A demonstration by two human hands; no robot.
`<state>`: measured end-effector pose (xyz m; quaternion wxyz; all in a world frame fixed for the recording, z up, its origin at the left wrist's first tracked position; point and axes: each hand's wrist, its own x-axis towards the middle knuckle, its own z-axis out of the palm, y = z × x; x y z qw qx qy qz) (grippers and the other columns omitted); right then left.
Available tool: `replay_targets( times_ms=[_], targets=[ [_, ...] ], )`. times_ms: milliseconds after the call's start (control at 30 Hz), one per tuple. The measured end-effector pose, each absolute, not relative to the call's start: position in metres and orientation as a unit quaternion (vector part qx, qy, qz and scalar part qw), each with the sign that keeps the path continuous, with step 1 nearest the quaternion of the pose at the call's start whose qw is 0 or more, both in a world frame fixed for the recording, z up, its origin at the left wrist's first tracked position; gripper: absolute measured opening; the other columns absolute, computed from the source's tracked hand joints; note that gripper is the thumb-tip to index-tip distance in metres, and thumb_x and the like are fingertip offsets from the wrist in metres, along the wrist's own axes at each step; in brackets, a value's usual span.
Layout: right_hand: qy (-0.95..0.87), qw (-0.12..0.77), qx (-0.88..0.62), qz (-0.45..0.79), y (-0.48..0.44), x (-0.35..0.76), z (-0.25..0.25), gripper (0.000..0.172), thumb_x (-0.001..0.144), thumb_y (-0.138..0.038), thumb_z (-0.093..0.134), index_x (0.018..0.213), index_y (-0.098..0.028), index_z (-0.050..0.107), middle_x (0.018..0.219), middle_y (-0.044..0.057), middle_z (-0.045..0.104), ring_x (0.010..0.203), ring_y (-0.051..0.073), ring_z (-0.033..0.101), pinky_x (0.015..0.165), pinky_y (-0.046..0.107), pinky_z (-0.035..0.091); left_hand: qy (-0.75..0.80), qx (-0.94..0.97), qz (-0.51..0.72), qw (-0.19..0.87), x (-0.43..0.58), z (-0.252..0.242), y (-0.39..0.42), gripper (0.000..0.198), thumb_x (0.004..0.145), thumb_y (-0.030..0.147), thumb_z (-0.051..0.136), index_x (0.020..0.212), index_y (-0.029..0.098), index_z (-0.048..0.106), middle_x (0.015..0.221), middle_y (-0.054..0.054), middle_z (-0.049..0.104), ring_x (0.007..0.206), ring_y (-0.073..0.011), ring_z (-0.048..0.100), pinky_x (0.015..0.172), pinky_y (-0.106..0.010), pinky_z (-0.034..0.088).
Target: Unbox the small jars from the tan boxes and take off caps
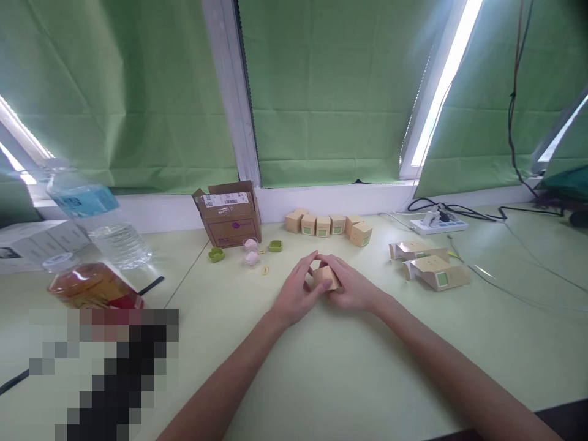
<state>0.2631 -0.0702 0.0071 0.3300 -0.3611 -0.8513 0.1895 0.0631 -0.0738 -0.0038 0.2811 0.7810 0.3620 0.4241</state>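
A small tan cardboard box (325, 278) is held just above or on the table in the middle of the view; I cannot tell which. My left hand (296, 291) grips it from the left, thumb along its near side. From the right, my right hand (348, 283) wraps round the same box. Beyond the hands stands a row of similar small boxes (323, 226), some with a green square on the front. To the left lie two green plastic pieces (275, 245), two pale pink round items (251, 259) and small yellow bits (265, 271).
A brown carton (232, 214) stands open at the back. Two unfolded small cartons (436, 272) lie on the right, near a white power strip (438, 225) and cables. A water bottle (98, 214) and a bottle of reddish drink (94, 285) occupy the left.
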Motion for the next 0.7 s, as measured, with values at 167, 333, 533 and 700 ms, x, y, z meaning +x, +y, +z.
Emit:
replay_targets(
  times_ms=[167,333,533,700],
  targets=[
    [-0.831,0.323,-0.381,0.245,-0.070,0.267,0.008,0.100,0.073,-0.013,0.065,0.161,-0.025,0.019,0.138,0.014,0.057,0.128,0.033,0.056,0.105,0.050,0.049,0.333,0.802,0.405,0.285,0.060,-0.006,-0.070,0.061,0.088,0.045,0.071,0.144,0.028,0.051,0.135,-0.010,0.063,0.107,-0.0236,0.064,0.067,-0.028,0.055],
    [-0.810,0.336,-0.410,0.252,-0.071,0.263,0.003,0.100,0.080,-0.020,0.068,0.163,-0.027,0.013,0.140,0.013,0.055,0.131,0.032,0.055,0.104,0.047,0.050,0.383,0.763,0.428,0.297,0.060,-0.007,-0.064,0.048,0.085,0.048,0.074,0.124,0.023,0.062,0.115,-0.008,0.071,0.090,-0.0193,0.066,0.064,-0.027,0.053],
    [-0.806,0.356,-0.449,0.148,-0.069,0.245,-0.012,0.071,0.088,-0.034,0.068,0.152,-0.028,0.037,0.148,0.011,0.050,0.135,0.031,0.049,0.109,0.049,0.048,0.429,0.691,0.457,0.361,0.062,-0.007,-0.059,0.044,0.081,0.053,0.076,0.103,0.019,0.061,0.097,-0.006,0.074,0.084,-0.0194,0.069,0.067,-0.027,0.052],
    [-0.803,0.399,-0.435,0.086,-0.066,0.246,-0.016,0.051,0.091,-0.039,0.069,0.136,-0.027,0.049,0.136,0.010,0.060,0.124,0.029,0.059,0.097,0.045,0.055,0.432,0.672,0.441,0.409,0.062,-0.008,-0.059,0.045,0.083,0.057,0.072,0.105,0.020,0.059,0.081,-0.001,0.071,0.071,-0.0158,0.063,0.063,-0.026,0.045]
  ],
)
